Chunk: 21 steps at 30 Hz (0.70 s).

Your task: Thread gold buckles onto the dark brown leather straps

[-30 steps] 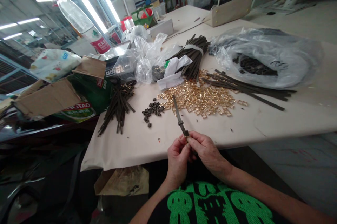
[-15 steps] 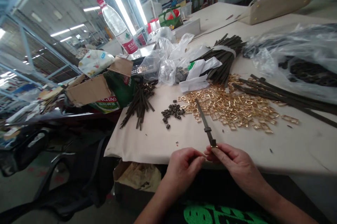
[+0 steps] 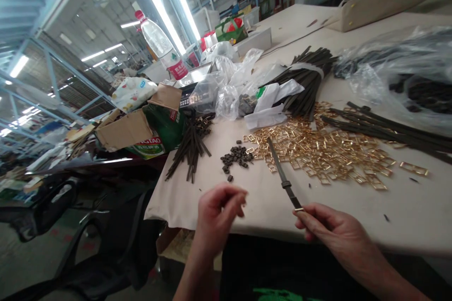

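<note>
My right hand (image 3: 330, 230) pinches the near end of a thin dark strap (image 3: 281, 176) that carries a gold buckle at my fingertips and a small dark loop partway up. The strap points away over the table toward a pile of gold buckles (image 3: 328, 150). My left hand (image 3: 219, 211) hovers near the table's front edge, apart from the strap, with its fingers curled and thumb meeting fingertips; nothing shows in them. A small heap of dark loops (image 3: 236, 157) lies just beyond the left hand.
A loose bunch of dark straps (image 3: 190, 148) lies at the left, a tied bundle (image 3: 305, 79) at the back, more straps (image 3: 388, 126) at the right. Plastic bags (image 3: 229, 84), a torn green carton (image 3: 148, 129) and a bottle (image 3: 160, 46) crowd the far left. A dark chair (image 3: 88, 244) stands beside the table (image 3: 268, 207).
My left hand has let go of the strap end and moved left, away from my right hand. The right hand still holds the strap. The view has swung leftward.
</note>
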Each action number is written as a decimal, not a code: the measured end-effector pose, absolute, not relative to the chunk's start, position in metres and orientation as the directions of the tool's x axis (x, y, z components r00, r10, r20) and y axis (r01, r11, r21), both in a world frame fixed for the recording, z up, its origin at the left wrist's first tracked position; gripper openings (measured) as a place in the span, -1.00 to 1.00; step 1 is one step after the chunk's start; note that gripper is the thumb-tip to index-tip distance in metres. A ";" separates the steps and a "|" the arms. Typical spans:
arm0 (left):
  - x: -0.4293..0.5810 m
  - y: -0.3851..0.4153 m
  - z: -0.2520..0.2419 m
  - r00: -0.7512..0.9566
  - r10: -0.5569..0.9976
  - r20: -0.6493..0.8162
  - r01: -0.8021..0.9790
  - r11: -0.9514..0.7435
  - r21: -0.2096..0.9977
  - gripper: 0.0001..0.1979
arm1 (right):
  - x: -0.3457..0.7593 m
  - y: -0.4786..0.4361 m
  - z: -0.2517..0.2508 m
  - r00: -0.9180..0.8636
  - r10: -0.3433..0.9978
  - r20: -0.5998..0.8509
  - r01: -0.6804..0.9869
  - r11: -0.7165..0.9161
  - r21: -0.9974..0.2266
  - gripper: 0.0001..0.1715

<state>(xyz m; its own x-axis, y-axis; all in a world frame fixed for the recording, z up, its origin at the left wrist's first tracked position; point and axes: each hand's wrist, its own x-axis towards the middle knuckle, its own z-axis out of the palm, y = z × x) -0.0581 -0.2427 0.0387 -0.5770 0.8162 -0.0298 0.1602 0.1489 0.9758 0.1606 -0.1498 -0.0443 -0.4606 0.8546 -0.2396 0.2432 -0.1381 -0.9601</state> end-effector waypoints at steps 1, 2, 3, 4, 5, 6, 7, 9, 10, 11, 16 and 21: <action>-0.067 -0.228 0.030 -0.594 0.802 0.067 0.377 0.203 0.903 -0.91 | 0.160 -0.150 -0.043 -0.461 0.855 -0.238 0.246 -0.135 -0.960 -0.55; -0.076 -0.215 0.020 -0.592 0.792 0.147 0.547 0.261 0.795 -0.92 | 0.159 -0.151 -0.042 -0.461 0.855 -0.237 0.247 -0.133 -0.960 -0.55; -0.084 -0.205 0.010 -0.571 0.799 0.188 0.662 0.313 0.681 -0.91 | 0.159 -0.151 -0.042 -0.461 0.855 -0.236 0.248 -0.131 -0.960 -0.56; -0.091 -0.198 0.000 -0.547 0.813 0.200 0.734 0.350 0.582 -0.89 | 0.159 -0.152 -0.042 -0.461 0.855 -0.237 0.249 -0.132 -0.960 -0.57; -0.096 -0.194 -0.008 -0.521 0.831 0.194 0.781 0.372 0.502 -0.88 | 0.159 -0.152 -0.042 -0.461 0.855 -0.238 0.247 -0.134 -0.960 -0.57; -0.100 -0.191 -0.015 -0.498 0.848 0.179 0.810 0.382 0.445 -0.89 | 0.159 -0.152 -0.042 -0.460 0.855 -0.237 0.242 -0.136 -0.961 -0.57; -0.102 -0.190 -0.021 -0.480 0.861 0.167 0.829 0.383 0.407 -0.90 | 0.159 -0.153 -0.043 -0.460 0.857 -0.233 0.235 -0.136 -0.962 -0.57; -0.103 -0.190 -0.027 -0.457 0.874 0.164 0.846 0.370 0.383 -0.91 | 0.160 -0.153 -0.043 -0.467 0.856 -0.222 0.218 -0.131 -0.967 -0.58; -0.102 -0.191 -0.029 -0.455 0.875 0.165 0.844 0.364 0.395 -0.91 | 0.160 -0.153 -0.043 -0.475 0.852 -0.217 0.211 -0.130 -0.969 -0.59; -0.101 -0.191 -0.029 -0.458 0.874 0.165 0.834 0.358 0.419 -0.91 | 0.160 -0.154 -0.043 -0.485 0.848 -0.215 0.204 -0.129 -0.970 -0.59; -0.101 -0.191 -0.025 -0.515 0.844 0.147 0.752 0.363 0.549 -0.95 | 0.161 -0.156 -0.037 -0.542 0.814 -0.209 0.196 -0.119 -0.973 -0.63; -0.082 -0.195 -0.022 -0.531 0.847 -0.030 0.443 0.308 0.842 -0.88 | 0.161 -0.157 -0.034 -0.573 0.808 -0.137 0.214 -0.013 -0.977 -0.66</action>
